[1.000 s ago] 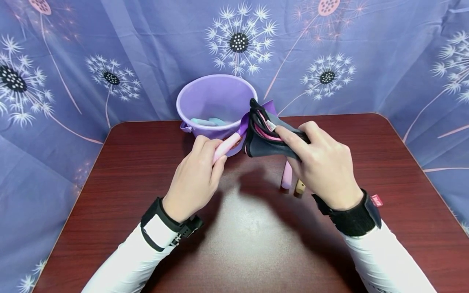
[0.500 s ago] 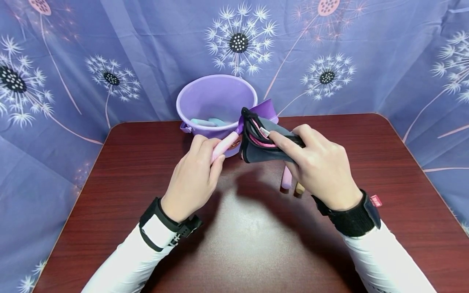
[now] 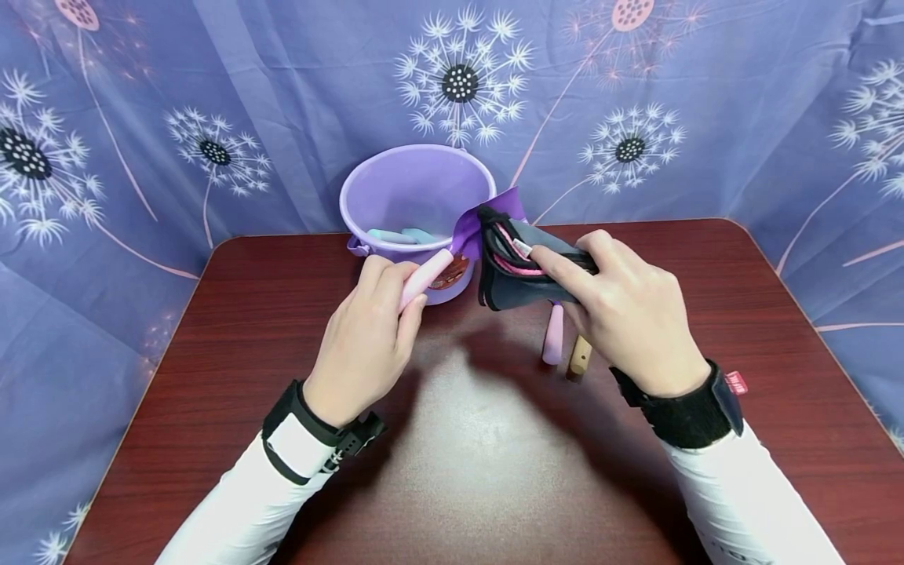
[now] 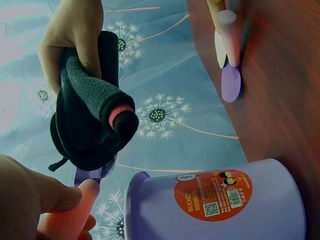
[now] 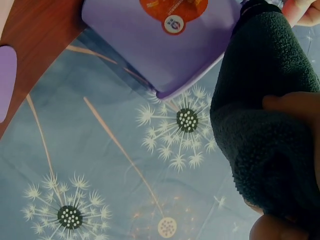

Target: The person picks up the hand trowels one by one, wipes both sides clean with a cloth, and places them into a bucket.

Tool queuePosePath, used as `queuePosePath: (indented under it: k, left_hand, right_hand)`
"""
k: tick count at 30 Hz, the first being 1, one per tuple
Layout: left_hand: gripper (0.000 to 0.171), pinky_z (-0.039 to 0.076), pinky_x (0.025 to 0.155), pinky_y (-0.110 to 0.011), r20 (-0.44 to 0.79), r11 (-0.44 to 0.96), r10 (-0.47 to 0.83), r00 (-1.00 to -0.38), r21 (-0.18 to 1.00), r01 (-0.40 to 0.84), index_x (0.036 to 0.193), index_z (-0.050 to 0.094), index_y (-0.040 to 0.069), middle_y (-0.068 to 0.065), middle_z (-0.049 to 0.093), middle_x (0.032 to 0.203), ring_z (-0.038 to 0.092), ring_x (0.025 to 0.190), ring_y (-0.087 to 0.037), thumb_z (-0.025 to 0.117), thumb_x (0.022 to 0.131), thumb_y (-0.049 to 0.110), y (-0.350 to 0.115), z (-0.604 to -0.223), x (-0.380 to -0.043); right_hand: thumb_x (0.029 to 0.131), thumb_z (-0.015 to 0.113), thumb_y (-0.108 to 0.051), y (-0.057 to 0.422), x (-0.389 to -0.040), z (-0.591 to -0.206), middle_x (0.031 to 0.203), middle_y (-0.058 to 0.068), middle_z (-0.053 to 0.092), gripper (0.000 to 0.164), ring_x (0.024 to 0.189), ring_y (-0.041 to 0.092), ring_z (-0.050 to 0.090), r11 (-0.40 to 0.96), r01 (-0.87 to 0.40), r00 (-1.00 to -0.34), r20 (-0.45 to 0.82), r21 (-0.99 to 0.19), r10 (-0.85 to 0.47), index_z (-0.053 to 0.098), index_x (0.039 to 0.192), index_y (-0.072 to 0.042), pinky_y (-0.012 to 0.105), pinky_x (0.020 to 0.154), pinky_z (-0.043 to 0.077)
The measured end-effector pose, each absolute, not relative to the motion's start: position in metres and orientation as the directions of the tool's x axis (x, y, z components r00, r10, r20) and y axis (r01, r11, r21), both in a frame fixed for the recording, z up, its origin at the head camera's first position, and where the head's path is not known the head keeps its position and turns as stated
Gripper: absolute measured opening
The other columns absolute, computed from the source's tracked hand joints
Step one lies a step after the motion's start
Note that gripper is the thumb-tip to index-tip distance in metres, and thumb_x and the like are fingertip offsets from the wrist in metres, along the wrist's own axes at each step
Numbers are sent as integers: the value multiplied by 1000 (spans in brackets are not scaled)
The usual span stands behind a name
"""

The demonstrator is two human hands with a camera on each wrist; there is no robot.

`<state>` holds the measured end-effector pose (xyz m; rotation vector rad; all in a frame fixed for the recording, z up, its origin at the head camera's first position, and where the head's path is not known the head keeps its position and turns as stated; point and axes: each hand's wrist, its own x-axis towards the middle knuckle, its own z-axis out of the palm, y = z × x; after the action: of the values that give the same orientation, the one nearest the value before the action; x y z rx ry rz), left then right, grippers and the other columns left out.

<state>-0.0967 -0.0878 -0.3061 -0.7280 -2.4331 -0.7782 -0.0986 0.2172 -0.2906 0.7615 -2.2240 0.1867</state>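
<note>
My left hand [image 3: 360, 337] grips a toy shovel by its pink handle [image 3: 427, 280]. The shovel's purple blade [image 3: 466, 235] reaches up to the right, partly behind a folded dark grey cloth [image 3: 526, 289] with black edging and a pink inner side. My right hand [image 3: 625, 318] holds this cloth against the blade, thumb and fingers on either side of it. In the left wrist view the cloth [image 4: 90, 115] wraps over the blade, hiding most of it. Behind the shovel stands a purple bucket [image 3: 417, 184], its round orange label [image 4: 215, 195] facing out.
Inside the bucket lie pale blue pieces [image 3: 391, 236]. On the dark red wooden table [image 3: 247, 329], below the cloth, lie another tool with a pink handle [image 3: 554, 336] and one with a wooden handle [image 3: 580, 357]. A blue dandelion-print curtain [image 3: 297, 94] hangs behind the table.
The cloth slides left along the blade, then back to the right. My left hand shifts slightly down and left with the shovel, and more of the blade near the handle shows.
</note>
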Motion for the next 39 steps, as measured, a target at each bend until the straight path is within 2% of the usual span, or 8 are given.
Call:
queuePosePath:
  k: [4, 7, 10, 13, 26, 33, 39]
  left_hand:
    - [26, 51, 67, -43, 583, 698, 332, -741, 377, 609, 128, 63, 3, -12, 53, 108, 55, 77, -26, 64, 105, 13, -88, -305, -97]
    - [26, 50, 66, -43, 584, 698, 333, -740, 374, 610, 128, 63, 3, -12, 53, 107, 54, 77, -26, 65, 105, 13, -89, -305, -97]
    - [26, 50, 66, -43, 587, 698, 335, -737, 370, 613, 128, 63, 2, -13, 53, 107, 54, 77, -27, 65, 105, 13, -89, -304, -96]
    - [26, 51, 66, -43, 590, 699, 338, -733, 364, 615, 129, 62, 2, -13, 53, 107, 54, 77, -27, 64, 105, 13, -89, -304, -96]
    - [26, 50, 65, -43, 570, 699, 364, -736, 355, 621, 128, 62, 2, -11, 52, 105, 53, 75, -25, 65, 104, 12, -87, -306, -94]
    - [24, 51, 65, -43, 546, 712, 382, -746, 341, 614, 126, 63, 3, -10, 51, 102, 53, 75, -25, 65, 104, 13, -84, -310, -94]
    - [22, 52, 66, -42, 536, 713, 400, -744, 328, 620, 124, 63, 3, -9, 51, 102, 54, 77, -25, 65, 104, 13, -81, -312, -93]
  right_hand:
    - [89, 76, -2, 224, -99, -288, 100, 16, 59, 53, 70, 33, 57, 837, -539, -569, 693, 94, -443, 71, 138, -23, 49, 39, 44]
    - [94, 78, -10, 227, -99, -286, 102, 15, 59, 47, 71, 34, 59, 853, -515, -592, 684, 87, -427, 70, 138, -23, 49, 40, 44]
    - [98, 76, -17, 229, -99, -285, 104, 15, 60, 40, 72, 34, 60, 863, -499, -597, 691, 77, -407, 71, 138, -24, 48, 40, 42]
    - [100, 74, -16, 230, -100, -284, 103, 15, 60, 38, 73, 35, 61, 870, -487, -593, 704, 74, -392, 71, 137, -23, 47, 38, 40]
    - [100, 72, -16, 231, -97, -283, 98, 14, 58, 37, 67, 33, 58, 894, -446, -619, 711, 32, -334, 71, 136, -24, 48, 39, 40]
    - [94, 79, -13, 228, -97, -283, 96, 14, 59, 41, 64, 32, 57, 890, -456, -605, 744, -30, -285, 73, 133, -25, 52, 40, 39]
    - [91, 80, -11, 228, -95, -282, 98, 14, 59, 44, 65, 32, 57, 881, -473, -608, 731, -20, -310, 73, 133, -24, 52, 40, 40]
